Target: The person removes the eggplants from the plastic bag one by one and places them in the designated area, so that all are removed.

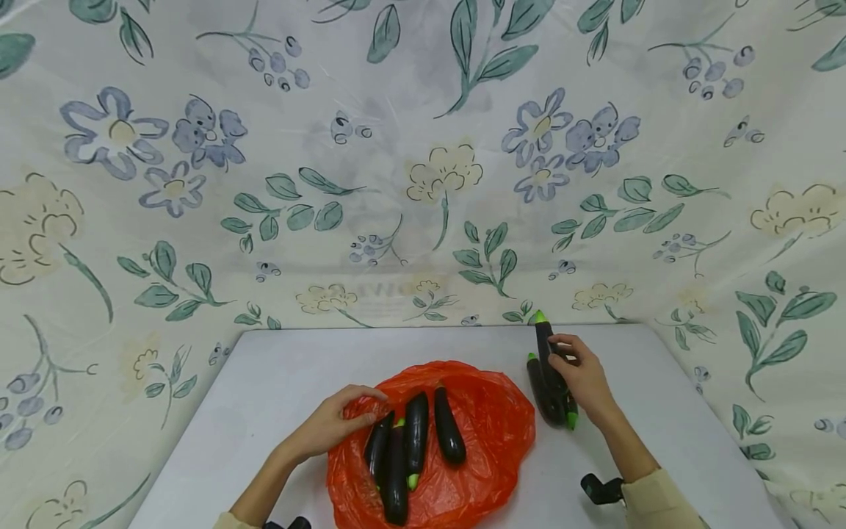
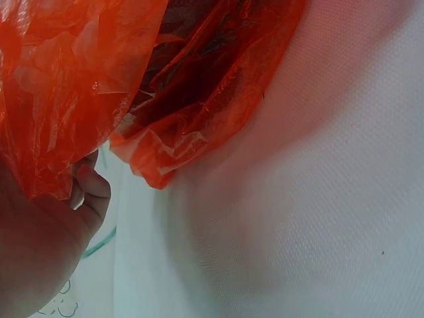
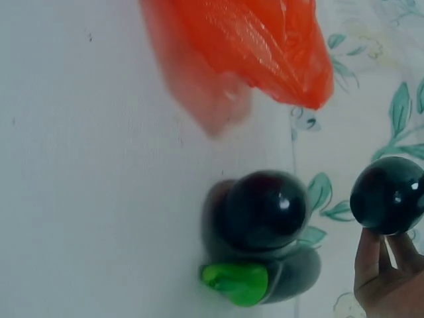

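Note:
My right hand (image 1: pixel 584 378) holds a dark, glossy eggplant (image 1: pixel 545 342) by its side, its green stem end pointing away from me. In the right wrist view this eggplant (image 3: pixel 387 195) is raised off the table in the fingertips. Close under it, two more eggplants lie side by side, one (image 3: pixel 265 209) showing its round end and the other its green stem (image 3: pixel 235 283). On the left, my left hand (image 1: pixel 337 422) grips the rim of a red plastic bag (image 1: pixel 492 433); the film covers part of that hand in the left wrist view. Several eggplants (image 1: pixel 416 433) lie on the spread bag.
The white table (image 1: pixel 277 375) ends at a floral cloth (image 1: pixel 396 220) hanging behind and at both sides. A black device (image 1: pixel 601 488) sits at my right wrist. The bag's crumpled edge (image 3: pixel 298 79) stands up off the table.

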`<state>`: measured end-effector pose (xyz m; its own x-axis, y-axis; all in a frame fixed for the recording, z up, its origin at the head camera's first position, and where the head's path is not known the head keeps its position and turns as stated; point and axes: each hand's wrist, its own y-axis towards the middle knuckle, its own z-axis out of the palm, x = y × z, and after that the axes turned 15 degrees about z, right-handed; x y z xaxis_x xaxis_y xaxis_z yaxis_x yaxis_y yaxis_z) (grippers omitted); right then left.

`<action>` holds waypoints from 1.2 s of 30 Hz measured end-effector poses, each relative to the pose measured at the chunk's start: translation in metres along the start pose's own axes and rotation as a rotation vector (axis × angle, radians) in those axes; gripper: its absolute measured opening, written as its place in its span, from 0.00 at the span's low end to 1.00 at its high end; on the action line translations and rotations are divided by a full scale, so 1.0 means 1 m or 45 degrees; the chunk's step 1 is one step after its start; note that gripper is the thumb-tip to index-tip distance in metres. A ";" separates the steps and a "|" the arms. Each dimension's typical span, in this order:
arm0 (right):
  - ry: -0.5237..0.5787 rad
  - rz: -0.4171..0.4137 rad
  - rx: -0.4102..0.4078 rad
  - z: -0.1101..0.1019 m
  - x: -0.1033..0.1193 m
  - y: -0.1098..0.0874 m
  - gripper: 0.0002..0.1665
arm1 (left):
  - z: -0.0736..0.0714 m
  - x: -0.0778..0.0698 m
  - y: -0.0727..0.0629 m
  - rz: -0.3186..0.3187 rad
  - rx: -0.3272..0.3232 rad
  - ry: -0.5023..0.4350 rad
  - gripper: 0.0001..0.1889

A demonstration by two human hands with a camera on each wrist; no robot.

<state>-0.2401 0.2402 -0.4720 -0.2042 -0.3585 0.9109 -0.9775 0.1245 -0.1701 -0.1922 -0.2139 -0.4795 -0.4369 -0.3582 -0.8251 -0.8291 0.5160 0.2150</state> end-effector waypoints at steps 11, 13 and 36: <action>-0.075 0.029 -0.063 -0.019 -0.014 0.009 0.25 | 0.000 0.001 -0.003 -0.002 -0.005 0.005 0.16; -0.081 0.026 -0.073 -0.023 -0.017 0.010 0.25 | 0.000 0.001 -0.003 -0.005 -0.005 0.007 0.16; -0.240 0.267 -0.089 -0.051 -0.048 0.011 0.33 | -0.001 0.003 -0.003 0.023 0.007 -0.008 0.16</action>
<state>-0.2380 0.3055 -0.4982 -0.4140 -0.4832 0.7715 -0.9083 0.2749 -0.3152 -0.1912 -0.2171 -0.4824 -0.4493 -0.3443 -0.8244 -0.8193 0.5266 0.2267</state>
